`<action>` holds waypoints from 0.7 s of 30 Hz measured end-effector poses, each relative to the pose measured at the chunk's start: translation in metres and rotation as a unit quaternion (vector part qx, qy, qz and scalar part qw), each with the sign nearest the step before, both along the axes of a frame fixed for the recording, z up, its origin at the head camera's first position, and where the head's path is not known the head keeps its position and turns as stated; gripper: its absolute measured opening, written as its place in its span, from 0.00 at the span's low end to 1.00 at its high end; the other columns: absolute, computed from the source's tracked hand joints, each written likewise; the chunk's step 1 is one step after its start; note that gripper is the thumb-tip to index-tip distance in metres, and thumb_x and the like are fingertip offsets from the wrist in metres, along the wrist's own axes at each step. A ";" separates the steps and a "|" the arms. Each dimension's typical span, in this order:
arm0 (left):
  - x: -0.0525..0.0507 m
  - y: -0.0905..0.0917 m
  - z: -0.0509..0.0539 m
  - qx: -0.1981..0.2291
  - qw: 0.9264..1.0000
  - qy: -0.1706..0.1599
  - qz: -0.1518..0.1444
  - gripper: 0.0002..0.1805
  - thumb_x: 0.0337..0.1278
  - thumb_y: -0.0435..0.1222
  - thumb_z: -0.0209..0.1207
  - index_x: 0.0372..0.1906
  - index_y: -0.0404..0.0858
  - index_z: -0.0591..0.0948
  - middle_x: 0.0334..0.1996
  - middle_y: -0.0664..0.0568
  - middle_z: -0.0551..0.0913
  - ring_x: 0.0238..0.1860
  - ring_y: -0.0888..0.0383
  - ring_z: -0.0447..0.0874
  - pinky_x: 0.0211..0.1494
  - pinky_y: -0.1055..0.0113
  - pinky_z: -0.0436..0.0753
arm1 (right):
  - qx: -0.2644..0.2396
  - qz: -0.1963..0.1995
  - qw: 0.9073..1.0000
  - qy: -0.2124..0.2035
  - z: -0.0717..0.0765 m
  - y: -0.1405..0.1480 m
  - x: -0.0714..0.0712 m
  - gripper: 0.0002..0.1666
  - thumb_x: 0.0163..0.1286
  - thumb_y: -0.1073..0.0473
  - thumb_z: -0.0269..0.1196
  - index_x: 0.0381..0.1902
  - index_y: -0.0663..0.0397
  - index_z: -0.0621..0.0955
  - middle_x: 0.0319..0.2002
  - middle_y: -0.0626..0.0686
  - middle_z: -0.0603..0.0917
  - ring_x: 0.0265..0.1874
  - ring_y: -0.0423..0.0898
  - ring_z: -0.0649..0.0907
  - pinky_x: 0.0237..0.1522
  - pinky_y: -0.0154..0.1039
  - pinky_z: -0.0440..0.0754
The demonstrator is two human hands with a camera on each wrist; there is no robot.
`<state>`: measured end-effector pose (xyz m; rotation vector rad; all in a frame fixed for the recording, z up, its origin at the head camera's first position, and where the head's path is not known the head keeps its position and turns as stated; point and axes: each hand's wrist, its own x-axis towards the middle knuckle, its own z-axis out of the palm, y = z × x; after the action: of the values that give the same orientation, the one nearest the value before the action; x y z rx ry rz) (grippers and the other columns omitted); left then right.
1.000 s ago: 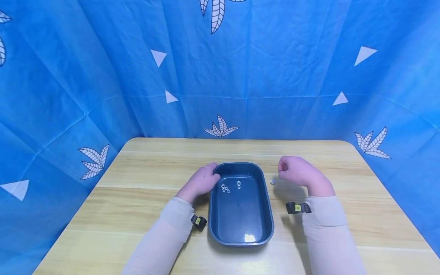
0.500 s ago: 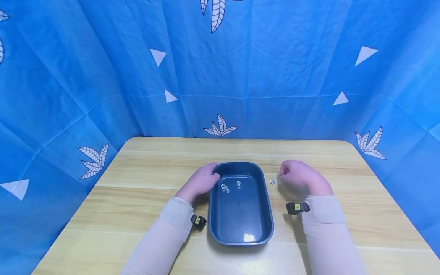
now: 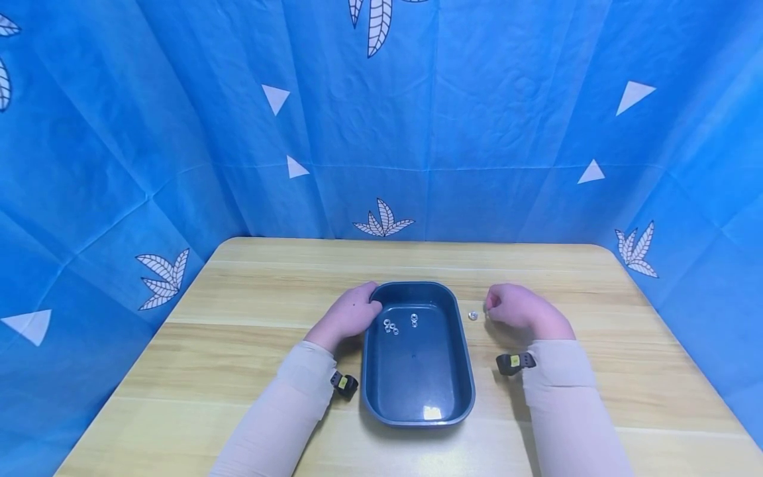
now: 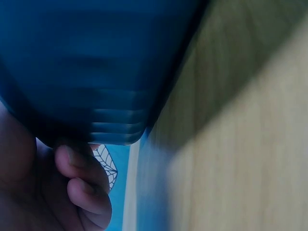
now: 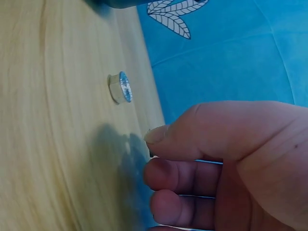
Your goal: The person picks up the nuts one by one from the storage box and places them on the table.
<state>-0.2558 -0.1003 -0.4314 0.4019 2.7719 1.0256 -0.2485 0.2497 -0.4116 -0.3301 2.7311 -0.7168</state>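
Observation:
A dark blue rectangular tray (image 3: 415,419) stands on the table with several small metal nuts (image 3: 396,331) in its far half. My left hand (image 3: 350,311) grips its far left corner, thumb over the rim; in the left wrist view, curled fingers (image 4: 89,192) lie against the outside wall. Right of the tray, a single metal nut (image 3: 473,316) rests on the wood; the right wrist view shows that nut (image 5: 120,88) up close. Just beyond it, low over the table, is my right hand (image 3: 520,310). Thumb and forefinger pinch a small piece, mostly hidden by the fingertips.
The light wooden table (image 3: 238,371) reaches back to a blue curtain (image 3: 507,132) with white leaf and triangle prints. Each wrist wears a small black camera; one wrist camera (image 3: 346,385) sits close to the tray's left side.
My right hand has lowered and come slightly nearer, its fingertips now close to the wood beside the loose nut. The left hand and the tray have stayed put.

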 end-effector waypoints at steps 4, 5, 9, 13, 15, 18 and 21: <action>0.000 0.000 -0.001 0.000 1.000 -0.001 0.000 0.26 0.69 0.41 0.49 0.68 0.38 0.74 0.62 0.46 0.79 0.65 0.46 0.75 0.69 0.46 0.71 | -0.003 -0.005 1.000 -0.003 -0.003 0.000 -0.001 0.02 0.65 0.63 0.60 0.36 0.53 0.79 0.35 0.51 0.79 0.38 0.50 0.77 0.41 0.48 0.76; 0.000 0.000 -0.001 0.000 1.000 0.000 -0.001 0.26 0.69 0.41 0.49 0.68 0.38 0.74 0.62 0.46 0.80 0.65 0.46 0.75 0.69 0.46 0.71 | -0.003 -0.005 1.000 -0.004 -0.004 -0.001 -0.001 0.02 0.65 0.63 0.59 0.36 0.53 0.79 0.35 0.51 0.79 0.37 0.50 0.77 0.41 0.47 0.76; 0.000 0.000 0.000 0.003 1.000 0.000 -0.003 0.25 0.69 0.40 0.49 0.67 0.38 0.74 0.62 0.46 0.80 0.65 0.46 0.75 0.69 0.46 0.71 | -0.003 -0.006 1.000 -0.007 -0.006 -0.002 -0.001 0.02 0.64 0.63 0.59 0.35 0.53 0.78 0.35 0.51 0.79 0.36 0.50 0.76 0.39 0.46 0.75; 0.000 -0.001 0.000 0.006 1.000 -0.004 -0.003 0.26 0.69 0.40 0.50 0.68 0.38 0.74 0.62 0.45 0.79 0.65 0.45 0.75 0.69 0.46 0.71 | 0.000 -0.009 1.000 -0.009 -0.006 -0.004 0.000 0.03 0.63 0.64 0.59 0.35 0.52 0.79 0.34 0.51 0.79 0.35 0.50 0.76 0.38 0.46 0.75; 0.000 -0.001 0.000 0.007 1.000 -0.006 -0.002 0.26 0.69 0.40 0.49 0.69 0.38 0.73 0.63 0.45 0.79 0.66 0.45 0.74 0.70 0.46 0.70 | 0.000 -0.012 1.000 -0.011 -0.006 -0.005 0.000 0.04 0.62 0.64 0.59 0.35 0.51 0.79 0.35 0.51 0.79 0.36 0.50 0.77 0.39 0.46 0.75; 0.000 -0.001 0.000 0.009 1.000 -0.010 0.000 0.26 0.69 0.40 0.49 0.70 0.38 0.73 0.64 0.45 0.78 0.67 0.45 0.74 0.70 0.45 0.70 | 0.000 -0.014 1.000 -0.013 -0.006 -0.006 0.000 0.04 0.62 0.65 0.59 0.35 0.51 0.79 0.35 0.52 0.79 0.36 0.50 0.77 0.39 0.46 0.75; 0.001 0.000 0.001 0.010 1.000 -0.014 0.002 0.27 0.70 0.41 0.50 0.71 0.37 0.72 0.65 0.44 0.77 0.67 0.44 0.73 0.70 0.45 0.69 | -0.001 -0.017 1.000 -0.015 -0.006 -0.007 0.000 0.05 0.62 0.66 0.59 0.35 0.51 0.79 0.35 0.52 0.79 0.36 0.50 0.77 0.40 0.47 0.75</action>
<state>-0.2550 -0.1007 -0.4303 0.3830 2.7401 1.0525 -0.2486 0.2424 -0.4175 -0.2714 2.7152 -0.7268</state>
